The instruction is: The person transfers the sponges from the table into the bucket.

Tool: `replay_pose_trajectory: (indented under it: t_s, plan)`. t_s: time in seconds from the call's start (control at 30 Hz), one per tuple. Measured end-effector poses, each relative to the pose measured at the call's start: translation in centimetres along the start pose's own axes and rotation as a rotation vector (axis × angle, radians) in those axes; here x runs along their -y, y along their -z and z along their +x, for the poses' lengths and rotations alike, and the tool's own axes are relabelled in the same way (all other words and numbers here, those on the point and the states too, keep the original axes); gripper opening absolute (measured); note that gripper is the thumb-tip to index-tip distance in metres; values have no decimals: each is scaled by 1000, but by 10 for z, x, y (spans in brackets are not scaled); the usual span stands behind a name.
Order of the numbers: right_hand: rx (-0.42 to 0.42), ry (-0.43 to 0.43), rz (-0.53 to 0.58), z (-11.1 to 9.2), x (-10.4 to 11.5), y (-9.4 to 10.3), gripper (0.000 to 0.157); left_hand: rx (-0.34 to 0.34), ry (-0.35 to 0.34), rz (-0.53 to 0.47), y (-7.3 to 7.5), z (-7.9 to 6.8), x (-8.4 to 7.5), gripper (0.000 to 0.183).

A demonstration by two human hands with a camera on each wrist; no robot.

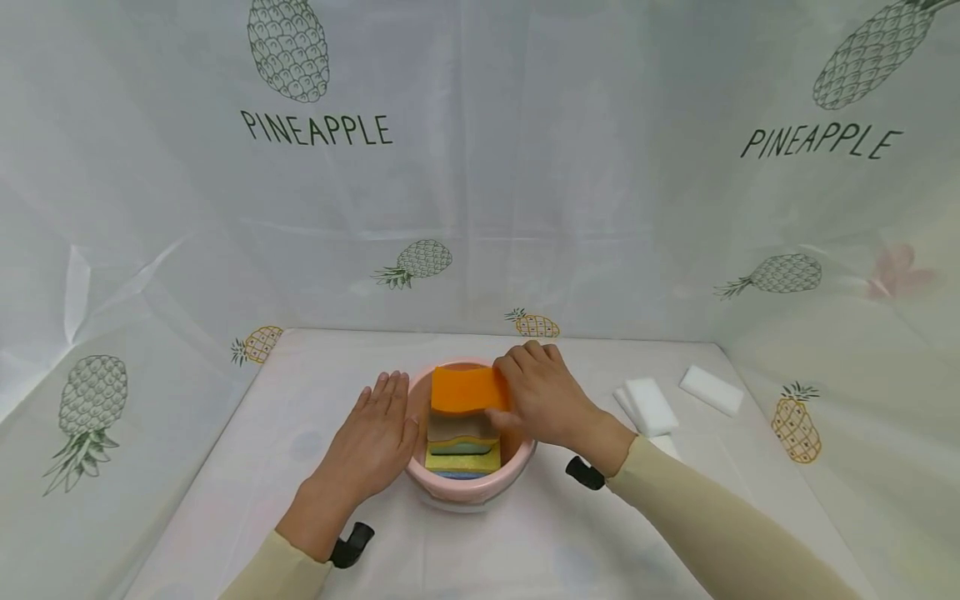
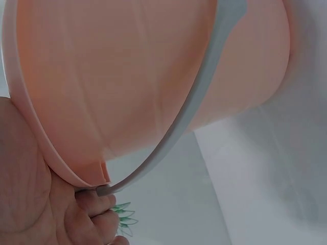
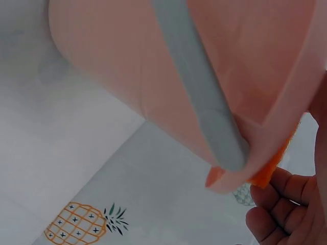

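A pink bucket (image 1: 471, 492) with a grey handle (image 2: 191, 104) stands on the table. Inside it are several sponges (image 1: 462, 461) in tan, green, yellow and blue. My right hand (image 1: 543, 393) pinches an orange sponge (image 1: 467, 390) at its right end, over the far part of the bucket. In the right wrist view, an orange corner (image 3: 266, 176) shows at the curled fingers, just past the rim. My left hand (image 1: 375, 437) lies along the bucket's left rim with its fingers extended. In the left wrist view its palm (image 2: 23, 173) is against the rim.
Several white sponge blocks (image 1: 651, 407) lie on the white-covered table (image 1: 360, 517), right of the bucket. One separate white block (image 1: 711, 390) is farther right. A pale sheet (image 1: 525, 200) printed with pineapples hangs behind and at the sides.
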State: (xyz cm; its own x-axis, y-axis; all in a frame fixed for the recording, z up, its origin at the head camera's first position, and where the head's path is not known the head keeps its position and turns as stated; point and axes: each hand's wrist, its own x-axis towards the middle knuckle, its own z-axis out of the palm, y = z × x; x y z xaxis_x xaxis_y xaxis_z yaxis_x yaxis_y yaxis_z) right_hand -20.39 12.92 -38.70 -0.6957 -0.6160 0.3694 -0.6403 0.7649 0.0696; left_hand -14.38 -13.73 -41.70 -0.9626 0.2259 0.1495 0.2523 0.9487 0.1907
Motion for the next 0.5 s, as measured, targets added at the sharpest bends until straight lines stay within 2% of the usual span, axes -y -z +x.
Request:
replay_pose_trajectory:
  t_s: [0.5]
  plan:
    - [90,54,-61,6,8,-12,57,1,-22,5,-2,0,2,66]
